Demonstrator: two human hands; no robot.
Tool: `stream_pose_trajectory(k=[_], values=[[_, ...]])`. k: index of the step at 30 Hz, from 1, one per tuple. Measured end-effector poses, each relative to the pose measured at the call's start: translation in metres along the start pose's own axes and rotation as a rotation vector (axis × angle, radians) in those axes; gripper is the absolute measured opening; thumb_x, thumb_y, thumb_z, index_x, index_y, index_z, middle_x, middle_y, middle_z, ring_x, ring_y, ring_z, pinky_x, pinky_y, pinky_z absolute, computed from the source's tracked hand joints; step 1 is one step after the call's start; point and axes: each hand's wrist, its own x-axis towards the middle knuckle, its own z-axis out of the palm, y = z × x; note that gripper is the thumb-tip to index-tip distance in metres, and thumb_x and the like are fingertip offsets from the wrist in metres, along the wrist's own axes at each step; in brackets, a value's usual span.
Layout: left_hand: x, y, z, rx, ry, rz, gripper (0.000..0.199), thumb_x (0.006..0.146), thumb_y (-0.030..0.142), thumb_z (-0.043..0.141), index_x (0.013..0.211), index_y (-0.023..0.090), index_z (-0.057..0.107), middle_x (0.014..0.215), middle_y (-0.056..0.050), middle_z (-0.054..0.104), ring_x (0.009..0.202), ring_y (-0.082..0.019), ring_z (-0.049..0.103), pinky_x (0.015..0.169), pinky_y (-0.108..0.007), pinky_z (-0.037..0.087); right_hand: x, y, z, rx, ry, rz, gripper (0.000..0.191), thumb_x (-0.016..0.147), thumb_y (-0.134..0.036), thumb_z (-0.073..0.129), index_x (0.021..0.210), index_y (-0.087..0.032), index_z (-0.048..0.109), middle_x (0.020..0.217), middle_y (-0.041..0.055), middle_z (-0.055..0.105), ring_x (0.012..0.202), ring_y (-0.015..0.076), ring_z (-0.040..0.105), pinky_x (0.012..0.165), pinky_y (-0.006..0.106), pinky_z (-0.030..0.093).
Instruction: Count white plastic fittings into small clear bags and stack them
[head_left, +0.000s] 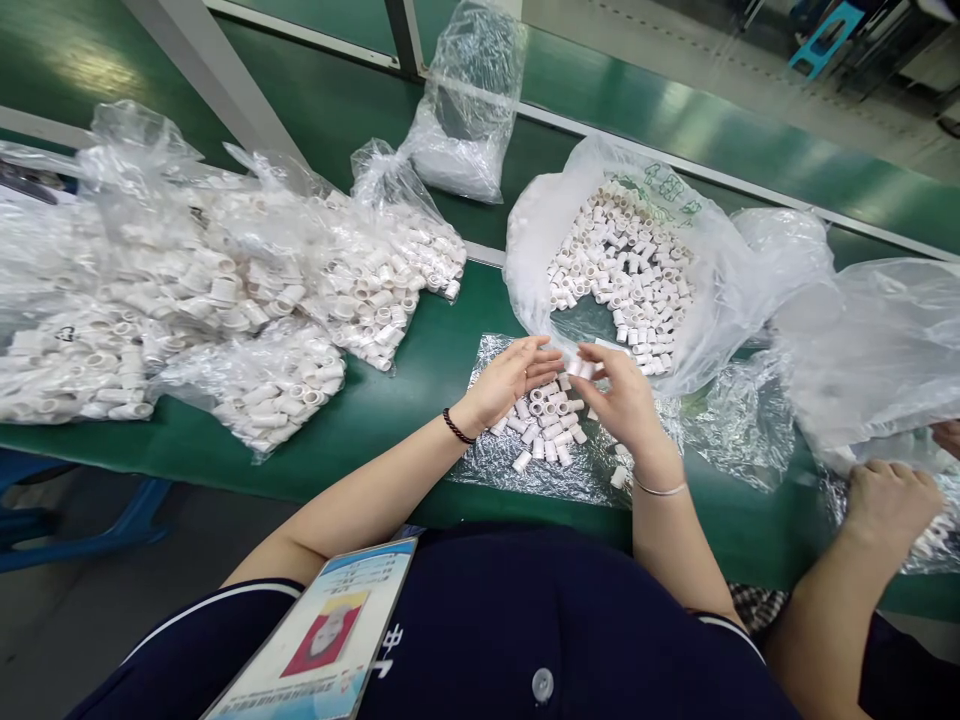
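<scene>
My left hand (pixel 517 378) is spread with its palm turned inward at the left of a pile of white plastic fittings (pixel 551 425). That pile lies on a clear plastic bag (pixel 487 475) close in front of me. Opposite, my right hand (pixel 616 392) has thumb and fingers closed round a few white fittings (pixel 583 368). Just beyond both hands, a large open plastic bag (pixel 536 240) holds many more white fittings (pixel 645 270).
Filled, tied bags of fittings (pixel 277 385) cover the left of the green table (pixel 420 400). A bag of empty plastic (pixel 469 110) lies behind. At the right are crumpled plastic bags (pixel 885 340) and another person's hand (pixel 892 505).
</scene>
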Motion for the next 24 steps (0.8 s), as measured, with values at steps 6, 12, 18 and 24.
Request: stream_pose_trajectory(k=[6, 12, 18, 24], values=[[0.000, 0.003, 0.000, 0.124, 0.108, 0.045, 0.022, 0.101, 0.028, 0.051, 0.120, 0.018, 0.057, 0.119, -0.013, 0.069, 0.106, -0.018, 0.070, 0.100, -0.038, 0.054, -0.036, 0.012, -0.036, -0.161, -0.241, 0.132, 0.030, 0.090, -0.030, 0.061, 0.118, -0.021, 0.064, 0.110, 0.0114, 0.070, 0.105, 0.0314, 0.065, 0.089, 0.049, 0.055], [0.000, 0.003, 0.000, 0.228, 0.135, 0.076, 0.022, 0.099, 0.028, 0.053, 0.118, 0.017, 0.057, 0.118, -0.011, 0.070, 0.098, -0.016, 0.071, 0.090, -0.033, 0.057, -0.046, 0.010, -0.028, -0.165, -0.262, 0.147, 0.025, 0.090, -0.026, 0.058, 0.114, -0.024, 0.064, 0.109, 0.0089, 0.070, 0.107, 0.0304, 0.064, 0.088, 0.047, 0.054], [0.002, 0.001, -0.003, 0.252, 0.146, 0.098, 0.020, 0.097, 0.027, 0.054, 0.114, 0.018, 0.059, 0.114, -0.010, 0.071, 0.096, -0.015, 0.071, 0.088, -0.033, 0.057, -0.032, 0.023, -0.038, -0.174, -0.107, 0.194, 0.024, 0.092, -0.035, 0.057, 0.110, -0.021, 0.065, 0.106, 0.0112, 0.070, 0.101, 0.0297, 0.066, 0.084, 0.044, 0.054], [0.001, 0.002, -0.001, 0.258, 0.149, 0.107, 0.019, 0.096, 0.025, 0.055, 0.113, 0.017, 0.059, 0.112, -0.010, 0.071, 0.094, -0.014, 0.070, 0.086, -0.031, 0.056, 0.000, 0.052, -0.035, -0.514, 0.113, 0.423, 0.030, 0.087, -0.036, 0.062, 0.107, -0.015, 0.066, 0.106, 0.0190, 0.067, 0.104, 0.0374, 0.059, 0.086, 0.049, 0.049]])
